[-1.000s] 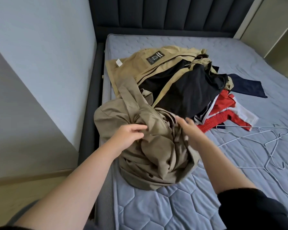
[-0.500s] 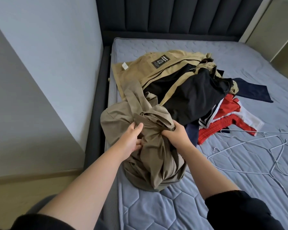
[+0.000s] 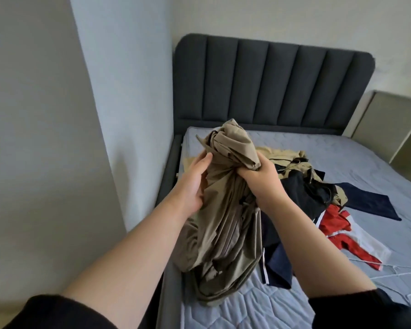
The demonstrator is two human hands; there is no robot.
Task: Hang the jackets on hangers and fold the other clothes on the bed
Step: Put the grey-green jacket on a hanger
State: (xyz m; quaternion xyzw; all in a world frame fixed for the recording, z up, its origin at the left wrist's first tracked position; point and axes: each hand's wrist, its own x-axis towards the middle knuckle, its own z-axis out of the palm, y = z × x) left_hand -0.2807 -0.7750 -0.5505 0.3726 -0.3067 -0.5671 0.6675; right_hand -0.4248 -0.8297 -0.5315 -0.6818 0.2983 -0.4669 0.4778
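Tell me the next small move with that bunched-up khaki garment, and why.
Probably shake it open and find the collar or shoulders. The khaki garment is a twisted bundle, gripped near its top by the left hand and right hand, its lower end resting on the mattress. Bunched like this, it does not show whether it needs a hanger or folding.

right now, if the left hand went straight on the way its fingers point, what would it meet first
The olive garment: the left hand holds its bunched cloth, thumb pointing up and forward. Beyond the cloth that line seems to lead to the dark headboard, though depth is unclear.
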